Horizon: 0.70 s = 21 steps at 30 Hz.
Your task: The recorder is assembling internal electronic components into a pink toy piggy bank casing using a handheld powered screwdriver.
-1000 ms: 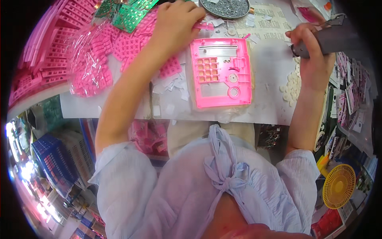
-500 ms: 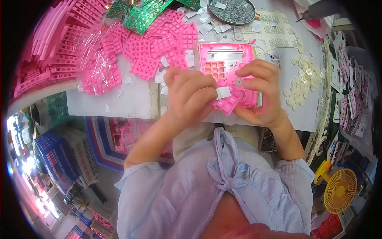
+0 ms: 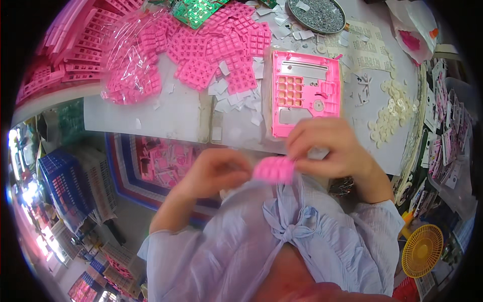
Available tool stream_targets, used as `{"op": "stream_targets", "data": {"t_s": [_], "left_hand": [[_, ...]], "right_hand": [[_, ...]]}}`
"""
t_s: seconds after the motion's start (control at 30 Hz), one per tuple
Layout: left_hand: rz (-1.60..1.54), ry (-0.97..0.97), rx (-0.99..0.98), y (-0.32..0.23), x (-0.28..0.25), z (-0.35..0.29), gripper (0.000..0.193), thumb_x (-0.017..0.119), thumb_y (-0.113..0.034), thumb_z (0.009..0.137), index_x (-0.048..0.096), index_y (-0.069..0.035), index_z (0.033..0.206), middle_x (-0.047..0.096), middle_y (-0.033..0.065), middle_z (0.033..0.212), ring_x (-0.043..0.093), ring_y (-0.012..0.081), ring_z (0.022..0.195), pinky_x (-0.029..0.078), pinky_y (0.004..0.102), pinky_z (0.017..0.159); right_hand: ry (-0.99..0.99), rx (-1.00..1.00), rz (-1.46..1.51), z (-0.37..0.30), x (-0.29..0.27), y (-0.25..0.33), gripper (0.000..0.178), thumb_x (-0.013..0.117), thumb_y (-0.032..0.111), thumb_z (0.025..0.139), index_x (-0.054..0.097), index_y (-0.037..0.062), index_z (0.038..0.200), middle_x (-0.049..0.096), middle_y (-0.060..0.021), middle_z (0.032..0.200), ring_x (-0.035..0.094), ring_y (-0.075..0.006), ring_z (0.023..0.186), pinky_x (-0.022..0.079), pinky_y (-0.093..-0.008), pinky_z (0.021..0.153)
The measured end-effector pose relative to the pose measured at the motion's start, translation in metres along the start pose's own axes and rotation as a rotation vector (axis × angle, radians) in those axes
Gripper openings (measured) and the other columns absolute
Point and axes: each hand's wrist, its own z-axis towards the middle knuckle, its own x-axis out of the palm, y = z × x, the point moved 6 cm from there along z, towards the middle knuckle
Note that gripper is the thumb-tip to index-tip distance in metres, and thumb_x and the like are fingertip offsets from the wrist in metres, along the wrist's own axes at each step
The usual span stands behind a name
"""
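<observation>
In front of my chest is a small pink rubber-like keypad (image 3: 274, 170), blurred by motion. My right hand (image 3: 327, 148) pinches its right edge between thumb and fingers. At its left edge is my left hand (image 3: 216, 173), fingers bent; smear hides whether they grip it or only come close. Beyond my hands a pink plastic casing (image 3: 329, 93) lies open-side up on the bench. It has a grid of square openings, a silvery strip along the top and a round pale disc (image 3: 318, 105) set in it.
Pink keypads (image 3: 216, 48) are heaped at the back, beside a clear bag (image 3: 133, 65) of more. White paper bits (image 3: 234, 103) are scattered near them. A round tray of screws (image 3: 318, 15) stands behind the casing, pale discs (image 3: 395, 108) lie to its right, and a yellow fan (image 3: 422, 250) is lower right.
Both hands have drawn back from over the casing toward my chest, bringing the keypad along. The white paper piece seen at the left fingers no longer shows there. The view has shifted slightly.
</observation>
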Motion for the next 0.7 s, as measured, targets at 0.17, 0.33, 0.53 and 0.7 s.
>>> {"op": "stream_targets", "data": {"t_s": [0.17,0.33,0.53,0.7], "left_hand": [[0.975,-0.407,0.102,-0.047,-0.016,-0.023,0.044,0.078,-0.010,0.081,0.064,-0.006,0.123,0.066,0.0117,0.120,0.068,0.0190,0.074,0.055,0.0306,0.067],[1.004,-0.699,0.232,-0.093,-0.017,0.002,0.048,0.079,-0.012,0.079,0.064,-0.005,0.125,0.063,0.0154,0.129,0.070,0.0283,0.086,0.056,0.0389,0.076],[1.152,-0.561,0.763,-0.103,0.003,0.063,0.038,0.077,-0.013,0.078,0.066,-0.007,0.114,0.064,0.0140,0.118,0.063,0.0345,0.105,0.053,0.0427,0.086],[1.265,-0.483,0.919,-0.106,0.015,0.084,0.031,0.075,-0.014,0.080,0.069,-0.006,0.110,0.065,0.0097,0.118,0.060,0.0311,0.112,0.047,0.0458,0.095]], "right_hand": [[0.026,0.361,-0.169,0.020,-0.053,-0.041,0.011,0.073,0.009,0.083,0.068,0.0018,0.089,0.067,-0.0051,0.078,0.065,-0.0120,0.071,0.051,-0.0281,0.064],[-0.046,0.289,-0.478,0.046,-0.071,-0.070,0.014,0.071,0.011,0.082,0.065,-0.0002,0.088,0.068,-0.0122,0.077,0.067,-0.0250,0.070,0.053,-0.0351,0.067],[-0.045,0.214,-0.681,0.051,-0.068,-0.063,0.020,0.073,0.016,0.082,0.065,0.0024,0.094,0.069,-0.0144,0.093,0.067,-0.0316,0.083,0.054,-0.0389,0.075],[-0.246,-0.061,-0.913,0.013,-0.060,-0.034,0.039,0.076,0.026,0.082,0.066,0.0052,0.114,0.065,-0.0137,0.120,0.064,-0.0321,0.108,0.053,-0.0404,0.089]]}}
